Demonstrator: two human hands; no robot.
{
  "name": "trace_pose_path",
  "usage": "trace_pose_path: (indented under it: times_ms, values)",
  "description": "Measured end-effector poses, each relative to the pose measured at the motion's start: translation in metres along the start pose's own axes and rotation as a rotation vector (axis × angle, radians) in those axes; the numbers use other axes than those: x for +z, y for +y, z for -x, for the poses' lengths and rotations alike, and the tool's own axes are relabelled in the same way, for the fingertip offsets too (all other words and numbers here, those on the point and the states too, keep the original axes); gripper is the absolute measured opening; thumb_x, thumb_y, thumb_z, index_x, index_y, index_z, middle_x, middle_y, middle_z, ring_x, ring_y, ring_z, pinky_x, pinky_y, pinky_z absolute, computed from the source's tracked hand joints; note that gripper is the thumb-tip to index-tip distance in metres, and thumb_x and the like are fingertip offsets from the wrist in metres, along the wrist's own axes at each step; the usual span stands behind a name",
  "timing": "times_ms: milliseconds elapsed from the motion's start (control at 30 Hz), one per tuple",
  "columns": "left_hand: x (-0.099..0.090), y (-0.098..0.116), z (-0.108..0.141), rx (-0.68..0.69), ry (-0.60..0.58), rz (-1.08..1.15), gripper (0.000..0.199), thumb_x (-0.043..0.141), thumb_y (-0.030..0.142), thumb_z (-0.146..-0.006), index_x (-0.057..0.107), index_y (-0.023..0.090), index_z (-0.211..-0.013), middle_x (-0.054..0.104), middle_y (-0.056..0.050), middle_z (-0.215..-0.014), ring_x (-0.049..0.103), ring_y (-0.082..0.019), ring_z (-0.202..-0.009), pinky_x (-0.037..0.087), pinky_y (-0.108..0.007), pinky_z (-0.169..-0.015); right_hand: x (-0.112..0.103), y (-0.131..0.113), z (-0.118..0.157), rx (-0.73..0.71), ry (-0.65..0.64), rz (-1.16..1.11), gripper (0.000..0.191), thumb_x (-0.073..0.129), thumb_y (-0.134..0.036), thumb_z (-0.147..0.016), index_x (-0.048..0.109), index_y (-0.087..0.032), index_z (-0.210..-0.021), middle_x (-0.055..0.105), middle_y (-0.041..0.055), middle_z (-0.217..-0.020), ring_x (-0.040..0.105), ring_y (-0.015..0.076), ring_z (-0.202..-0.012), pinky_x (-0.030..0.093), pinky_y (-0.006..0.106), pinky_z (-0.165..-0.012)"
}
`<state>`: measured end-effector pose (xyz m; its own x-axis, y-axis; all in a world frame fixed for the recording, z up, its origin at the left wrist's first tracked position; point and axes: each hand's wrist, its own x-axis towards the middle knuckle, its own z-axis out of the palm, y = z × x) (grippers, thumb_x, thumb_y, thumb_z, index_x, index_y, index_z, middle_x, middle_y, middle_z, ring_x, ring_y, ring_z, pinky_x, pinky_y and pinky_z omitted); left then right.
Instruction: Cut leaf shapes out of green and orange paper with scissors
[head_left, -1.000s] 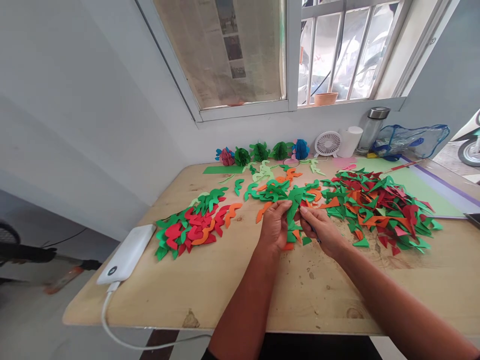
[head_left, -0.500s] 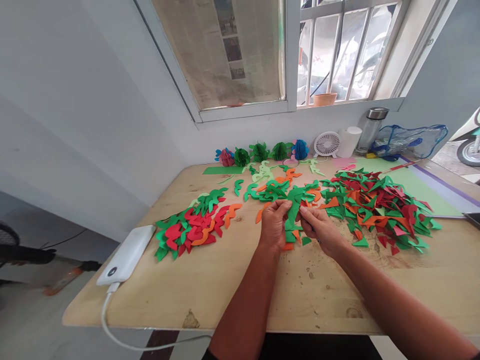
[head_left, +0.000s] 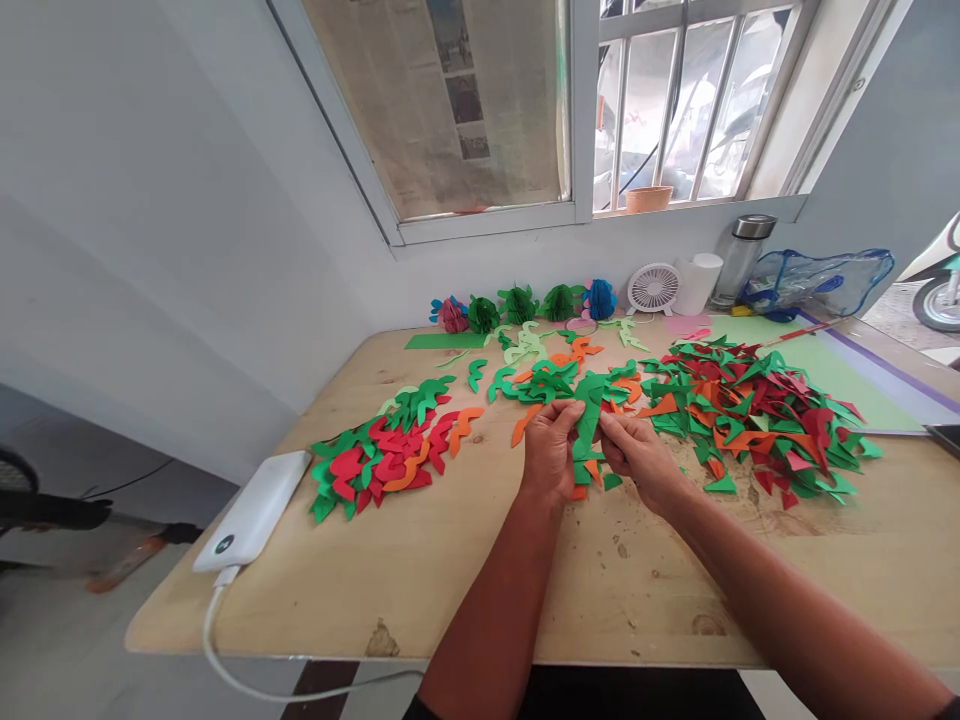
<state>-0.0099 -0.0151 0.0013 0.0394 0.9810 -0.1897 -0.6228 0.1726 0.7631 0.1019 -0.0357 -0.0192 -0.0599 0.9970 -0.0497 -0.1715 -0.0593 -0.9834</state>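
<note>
A strip of green paper (head_left: 589, 412) is held upright over the middle of the wooden table (head_left: 480, 570). My left hand (head_left: 551, 447) pinches its left edge between thumb and fingers. On the other side, my right hand (head_left: 636, 450) is closed at the paper's right edge; what its fingers grip is partly hidden. Green and orange cut pieces (head_left: 547, 382) lie just behind my hands. To the left is a pile of wavy red, green and orange cutouts (head_left: 390, 455). A larger heap of red, green and orange scraps (head_left: 765, 410) spreads to the right.
A white power bank (head_left: 255, 510) with a cable sits at the table's left edge. Along the wall stand paper honeycomb figures (head_left: 519, 304), a small white fan (head_left: 654, 289), a glass bottle (head_left: 744, 262) and a clear blue-edged bag (head_left: 825, 280). Light green sheets lie at the right.
Both hands have barely moved, holding nearly the same pose around the green paper. The piles have not visibly changed.
</note>
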Motion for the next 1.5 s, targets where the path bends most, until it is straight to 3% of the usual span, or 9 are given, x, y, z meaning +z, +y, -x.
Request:
trace_pose_path:
  times_ms: [267, 633, 833, 1133, 1500]
  values:
    - [0.0012, -0.0029, -0.0004, -0.013, 0.005, 0.025, 0.028, 0.081, 0.026, -0.049, 0.057, 0.015, -0.058, 0.054, 0.004, -0.054, 0.05, -0.008, -0.051, 0.042, -0.024, -0.057, 0.0006, 0.0029, -0.0008, 0.004, 0.004, -0.037, 0.051, 0.065, -0.065, -0.072, 0.045, -0.02, -0.058, 0.026, -0.0092, -0.044, 0.016, 0.0053, -0.039, 0.01, 0.022, -0.038]
    - [0.001, -0.0031, 0.0011, -0.017, -0.001, 0.004, 0.025, 0.077, 0.027, -0.053, 0.056, 0.016, -0.06, 0.054, 0.004, -0.053, 0.048, -0.008, -0.049, 0.039, -0.024, -0.055, -0.0023, 0.0041, -0.001, 0.014, -0.03, -0.044, 0.047, 0.063, -0.063, -0.075, 0.058, -0.017, -0.065, 0.026, -0.0094, -0.044, 0.016, 0.0057, -0.041, 0.011, 0.022, -0.039]
    - [-0.001, -0.0041, -0.0022, 0.058, 0.018, -0.022, 0.023, 0.077, 0.024, -0.053, 0.056, 0.015, -0.056, 0.051, 0.004, -0.053, 0.046, -0.006, -0.052, 0.038, -0.021, -0.056, -0.0016, 0.0022, -0.0002, 0.01, -0.04, -0.044, 0.049, 0.063, -0.064, -0.075, 0.058, -0.017, -0.066, 0.026, -0.0098, -0.043, 0.017, 0.0054, -0.04, 0.011, 0.022, -0.039]
    - [-0.0035, -0.007, -0.0035, 0.061, 0.035, -0.086, 0.027, 0.081, 0.029, -0.053, 0.058, 0.015, -0.06, 0.055, 0.004, -0.055, 0.049, -0.007, -0.051, 0.042, -0.022, -0.057, -0.0017, -0.0007, -0.0009, 0.012, -0.009, -0.034, 0.055, 0.065, -0.065, -0.072, 0.039, -0.02, -0.053, 0.028, -0.0082, -0.045, 0.015, 0.0049, -0.041, 0.01, 0.022, -0.038]
    - [-0.0043, -0.0078, -0.0056, -0.002, -0.035, 0.019, 0.028, 0.079, 0.028, -0.053, 0.055, 0.016, -0.06, 0.054, 0.003, -0.055, 0.05, -0.009, -0.051, 0.041, -0.025, -0.056, -0.0051, 0.0026, 0.0005, 0.076, -0.087, -0.146, 0.045, 0.066, -0.06, -0.076, 0.055, -0.017, -0.066, 0.029, -0.0086, -0.048, 0.017, 0.0061, -0.043, 0.01, 0.022, -0.039]
